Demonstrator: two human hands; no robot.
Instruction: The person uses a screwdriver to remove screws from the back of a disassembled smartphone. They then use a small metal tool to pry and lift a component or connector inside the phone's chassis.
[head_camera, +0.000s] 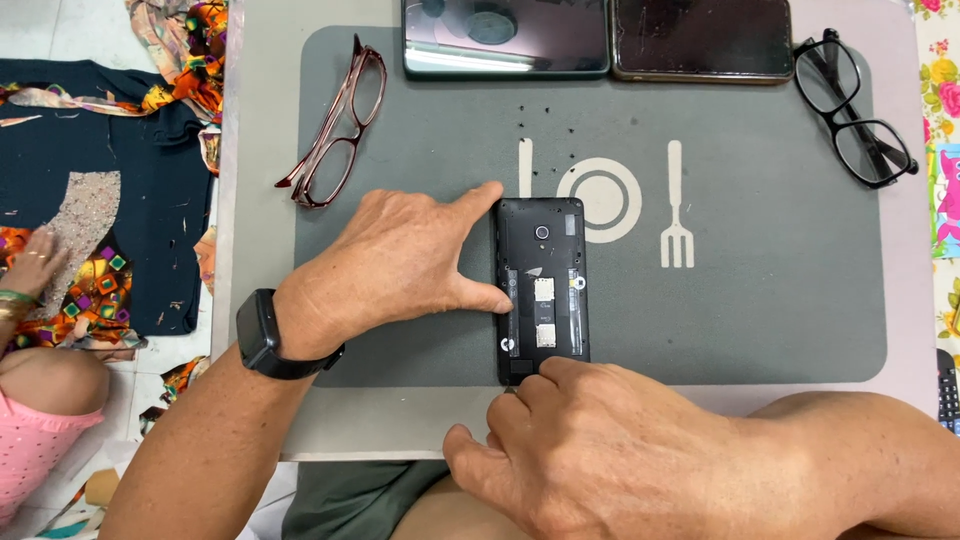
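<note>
While the left hand is lying flat on the grey mat, its thumb and forefinger are spreading open and pressing against the left edge of the opened black phone. The right hand is coming from below, its fingers are curling and the fingertips are touching the bottom end of the phone. The phone is lying in the middle of the mat, back cover off. Small screws are lying above it. Two more phones and two pairs of glasses are resting near the table's far edge. Another person's hand is touching dark cloth on the floor.
</note>
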